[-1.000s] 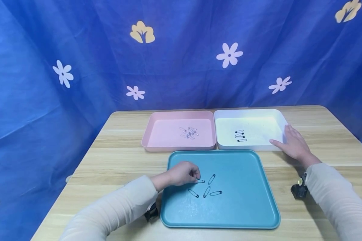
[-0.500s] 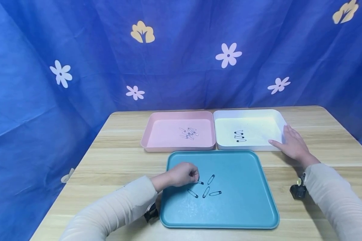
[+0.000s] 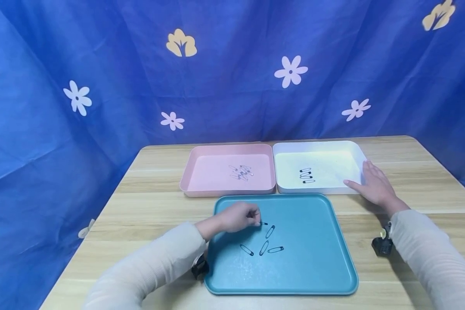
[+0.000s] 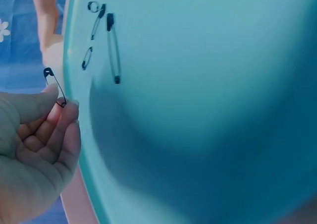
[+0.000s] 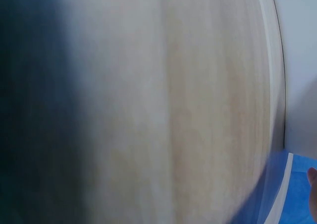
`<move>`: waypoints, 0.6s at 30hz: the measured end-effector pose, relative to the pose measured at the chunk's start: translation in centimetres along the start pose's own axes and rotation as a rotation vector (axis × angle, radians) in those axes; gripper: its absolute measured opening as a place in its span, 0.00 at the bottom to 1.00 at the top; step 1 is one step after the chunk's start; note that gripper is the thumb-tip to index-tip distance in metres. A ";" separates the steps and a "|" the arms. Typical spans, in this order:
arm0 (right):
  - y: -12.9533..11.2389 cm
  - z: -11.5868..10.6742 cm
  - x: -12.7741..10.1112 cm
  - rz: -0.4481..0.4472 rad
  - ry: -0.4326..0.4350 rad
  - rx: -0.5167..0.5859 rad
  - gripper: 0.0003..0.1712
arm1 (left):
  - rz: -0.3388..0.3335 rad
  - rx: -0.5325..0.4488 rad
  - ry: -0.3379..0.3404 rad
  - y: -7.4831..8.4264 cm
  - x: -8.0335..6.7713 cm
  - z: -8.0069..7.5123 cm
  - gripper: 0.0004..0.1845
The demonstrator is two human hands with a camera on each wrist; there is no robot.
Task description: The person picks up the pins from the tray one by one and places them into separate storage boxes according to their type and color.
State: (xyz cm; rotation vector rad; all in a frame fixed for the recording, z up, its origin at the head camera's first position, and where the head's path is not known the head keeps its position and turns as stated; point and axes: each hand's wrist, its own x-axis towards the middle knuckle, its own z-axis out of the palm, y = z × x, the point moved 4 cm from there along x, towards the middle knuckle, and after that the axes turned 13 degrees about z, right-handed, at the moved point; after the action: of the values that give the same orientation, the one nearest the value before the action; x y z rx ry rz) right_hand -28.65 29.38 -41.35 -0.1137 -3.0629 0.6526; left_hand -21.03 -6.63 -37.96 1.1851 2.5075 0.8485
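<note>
My left hand (image 3: 240, 217) hovers over the teal tray (image 3: 314, 267) and pinches a black safety pin (image 4: 55, 87) between thumb and forefinger; the same pin (image 3: 264, 224) pokes out past the fingertips in the head view. Three more black safety pins (image 3: 264, 246) lie loose on the teal tray just right of that hand. My right hand (image 3: 373, 185) rests flat with straight fingers against the right wall of the white tray (image 3: 356, 150), which holds three black pins (image 3: 306, 175). The pink tray (image 3: 209, 172) holds several silver pins (image 3: 241, 172).
The wooden table (image 3: 155, 206) carries all three trays, pink and white side by side behind the teal one. A blue flowered cloth (image 3: 232, 69) hangs behind the table. Black wrist-camera mounts (image 3: 380, 244) sit at both cuffs.
My left hand has lifted one black pin off the teal tray and moved it slightly up and right. The right hand stays on the white tray's side.
</note>
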 end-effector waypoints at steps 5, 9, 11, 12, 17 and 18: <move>0.0 0.1 0.0 0.001 -0.008 -0.007 0.56 | 0.017 -0.026 0.019 0.2 0.9 -0.4 0.06; 0.0 0.1 0.0 0.003 -0.013 -0.005 0.56 | 0.030 -0.050 0.044 0.4 1.7 -1.0 0.05; 0.0 0.1 0.0 0.002 -0.014 -0.004 0.56 | 0.036 -0.069 0.063 0.6 2.1 -1.3 0.05; 0.0 0.1 0.0 0.001 -0.013 -0.003 0.56 | 0.036 -0.083 0.073 0.6 2.4 -1.4 0.05; 0.1 0.0 0.1 0.000 -0.013 -0.004 0.56 | 0.015 -0.169 0.119 0.8 3.8 -2.1 0.02; 0.1 -0.1 0.1 0.001 -0.014 -0.004 0.56 | 0.011 -0.186 0.129 0.8 4.0 -2.2 0.02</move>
State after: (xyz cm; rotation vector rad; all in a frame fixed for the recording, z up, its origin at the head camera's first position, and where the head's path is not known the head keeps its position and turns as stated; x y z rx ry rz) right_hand -28.77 29.48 -41.33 -0.1113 -3.0775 0.6507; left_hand -24.09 -4.01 -35.63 1.1164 2.4569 1.1673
